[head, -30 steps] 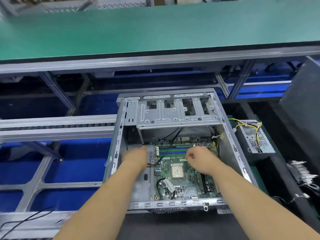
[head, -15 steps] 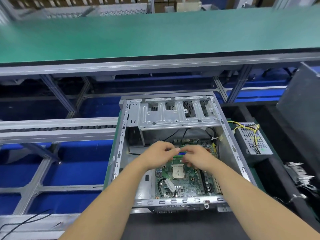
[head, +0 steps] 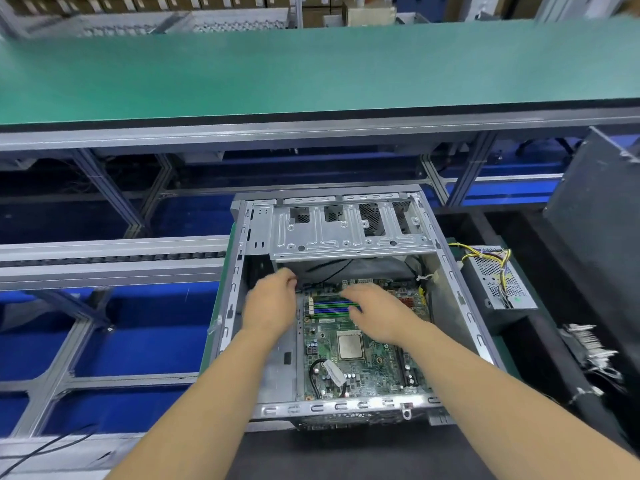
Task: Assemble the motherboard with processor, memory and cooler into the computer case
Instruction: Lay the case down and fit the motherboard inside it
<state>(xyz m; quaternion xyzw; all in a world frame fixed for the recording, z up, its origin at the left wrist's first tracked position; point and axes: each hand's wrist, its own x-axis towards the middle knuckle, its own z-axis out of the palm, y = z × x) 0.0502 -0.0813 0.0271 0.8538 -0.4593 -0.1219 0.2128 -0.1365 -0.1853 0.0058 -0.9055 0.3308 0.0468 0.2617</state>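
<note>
An open grey computer case (head: 239,271) lies on its side in front of me. The green motherboard (head: 367,368) sits inside it, with the bare silver processor (head: 349,345) in its socket and blue and green memory slots (head: 329,306) beyond. My left hand (head: 270,306) is blurred, with its fingers bent down at the board's far-left corner, close to a thin black cable (head: 329,270). My right hand (head: 377,313) lies over the right end of the memory slots, fingers stretched flat. No cooler is in view.
A metal drive cage (head: 346,230) spans the case's far end. A perforated power supply (head: 498,278) with yellow wires lies at the right, a dark panel (head: 595,216) behind it. A roller rail (head: 110,258) runs left, a green bench (head: 311,71) beyond.
Half a second ago both hands met over the memory slots. They have since parted: the left went to the board's far-left corner, the right flattened over the slots.
</note>
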